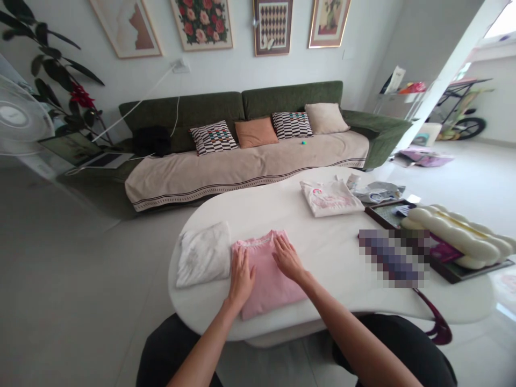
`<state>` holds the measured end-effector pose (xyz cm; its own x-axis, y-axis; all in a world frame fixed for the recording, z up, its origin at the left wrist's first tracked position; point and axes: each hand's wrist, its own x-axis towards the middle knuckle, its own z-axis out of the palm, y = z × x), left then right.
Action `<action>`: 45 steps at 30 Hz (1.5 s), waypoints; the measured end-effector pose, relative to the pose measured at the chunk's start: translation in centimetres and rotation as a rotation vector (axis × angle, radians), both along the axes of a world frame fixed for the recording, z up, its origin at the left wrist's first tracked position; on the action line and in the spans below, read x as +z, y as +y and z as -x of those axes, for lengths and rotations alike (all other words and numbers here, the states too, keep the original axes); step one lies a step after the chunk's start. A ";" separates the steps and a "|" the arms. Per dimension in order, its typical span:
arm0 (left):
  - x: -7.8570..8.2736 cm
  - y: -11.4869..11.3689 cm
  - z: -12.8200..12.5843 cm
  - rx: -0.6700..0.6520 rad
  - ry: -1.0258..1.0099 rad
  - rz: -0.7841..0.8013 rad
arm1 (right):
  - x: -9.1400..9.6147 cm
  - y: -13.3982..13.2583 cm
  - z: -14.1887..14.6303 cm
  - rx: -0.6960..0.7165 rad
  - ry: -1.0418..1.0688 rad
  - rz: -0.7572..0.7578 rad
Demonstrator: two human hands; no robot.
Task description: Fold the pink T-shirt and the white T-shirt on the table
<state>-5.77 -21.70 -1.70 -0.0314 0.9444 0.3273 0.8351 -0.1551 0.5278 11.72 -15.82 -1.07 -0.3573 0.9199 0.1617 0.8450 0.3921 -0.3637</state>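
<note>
Two hands lie flat, palms down and pinching nothing, on one pink shirt: the left hand at its left edge, thumb apart from the fingers, and the right hand near the collar. The shirt sits folded on one white table, toward the near side. Just left of it is one folded grey garment; farther back, one folded white shirt beside a bag. At right, one tray holds a puffy cream thing. Beyond, one sofa bears four cushions, two checkered; four pictures hang above.
</note>
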 end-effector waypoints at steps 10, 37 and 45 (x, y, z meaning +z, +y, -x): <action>-3.1 5.7 -0.3 0.084 0.346 0.122 | -3.7 4.1 0.4 -0.062 -0.126 0.004; -0.9 -4.2 0.3 0.365 -0.993 0.545 | 0.9 -5.1 -6.2 -0.510 0.239 0.572; 5.8 -2.2 -0.8 0.298 -1.354 0.728 | 4.8 -4.7 -8.2 -0.390 0.726 0.885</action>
<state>-4.99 -23.91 4.13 -0.1208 0.7872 -0.6047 -0.3516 0.5357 0.7677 19.91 -20.53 3.71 -0.1186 0.8394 -0.5304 0.3383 -0.4680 -0.8164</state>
